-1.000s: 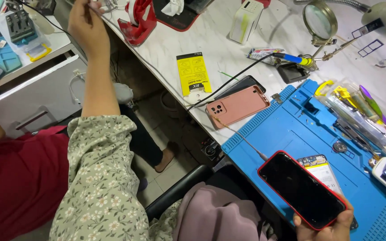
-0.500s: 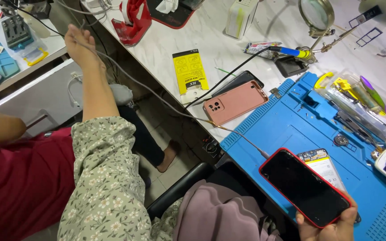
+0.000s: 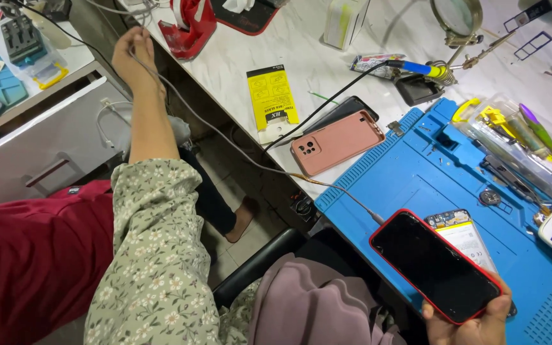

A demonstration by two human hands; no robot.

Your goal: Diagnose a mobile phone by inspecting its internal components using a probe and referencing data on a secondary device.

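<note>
A white marble desk [image 3: 327,70] runs across the top, and a blue work mat [image 3: 416,185] lies on its near right part. The floor below is tiled.

The right hand [image 3: 474,322] is at the bottom edge of the view. Its fingers are closed on the lower end of a phone in a red case [image 3: 436,265]. The phone lies flat over the blue mat with its dark screen up. Its long side runs on a slant, from upper left down to lower right, and its top end points toward the pink phone case. A thin grey cable [image 3: 225,137] goes into that top end.

The cable runs up and to the left, over the desk edge, to the left hand [image 3: 137,59]. That hand is stretched far out, beside a red tape holder [image 3: 190,25]. Its fingers are curled around the cable.

A pink phone case [image 3: 337,142] lies on the desk, well apart from the phone. A yellow packet [image 3: 271,102] lies near it. A small board with a yellow label [image 3: 464,236] lies just beside the phone on the mat.
</note>
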